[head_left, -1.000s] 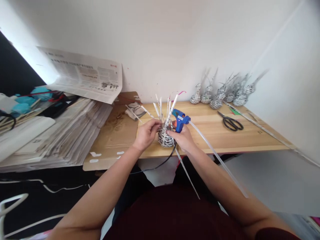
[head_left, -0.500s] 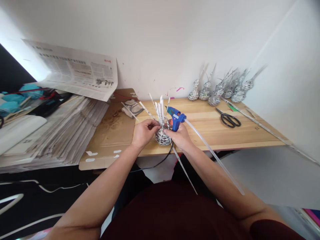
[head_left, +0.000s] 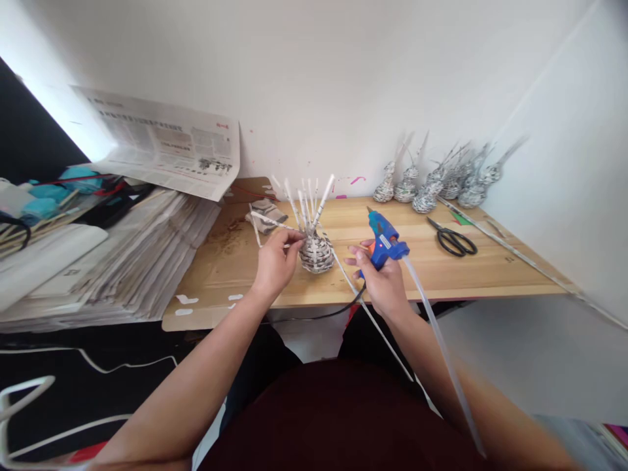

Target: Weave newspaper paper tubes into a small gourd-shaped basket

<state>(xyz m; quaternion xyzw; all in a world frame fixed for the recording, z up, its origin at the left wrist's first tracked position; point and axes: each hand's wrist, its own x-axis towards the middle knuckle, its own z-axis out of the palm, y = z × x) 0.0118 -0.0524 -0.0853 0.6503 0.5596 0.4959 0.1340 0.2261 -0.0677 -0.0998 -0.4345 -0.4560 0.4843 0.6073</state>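
Observation:
A round woven newspaper basket [head_left: 316, 254] stands on the wooden table, with several rolled paper sticks [head_left: 305, 204] rising from its top. My left hand [head_left: 275, 258] pinches the basket's upper left rim, where a paper stick leans out to the left. Off to the right, my right hand [head_left: 380, 278] is wrapped round a blue hot glue gun [head_left: 385, 237]. Its nozzle points up and away, and a long clear glue stick [head_left: 436, 333] trails from its back. One long paper strip [head_left: 377, 320] runs from the basket's right side down over the table edge.
Black scissors [head_left: 454, 241] lie to the right. Several woven gourd shapes [head_left: 424, 190] stand along the wall. A tall newspaper stack [head_left: 132, 255] and an upright newspaper sheet [head_left: 176, 147] fill the left. A glove [head_left: 267, 216] lies on cardboard [head_left: 210, 281]; a black cord hangs at the front edge.
My right hand has drawn away from the basket to the right, taking the glue gun with it. My left hand stays at the rim, and the basket's sticks have shifted slightly.

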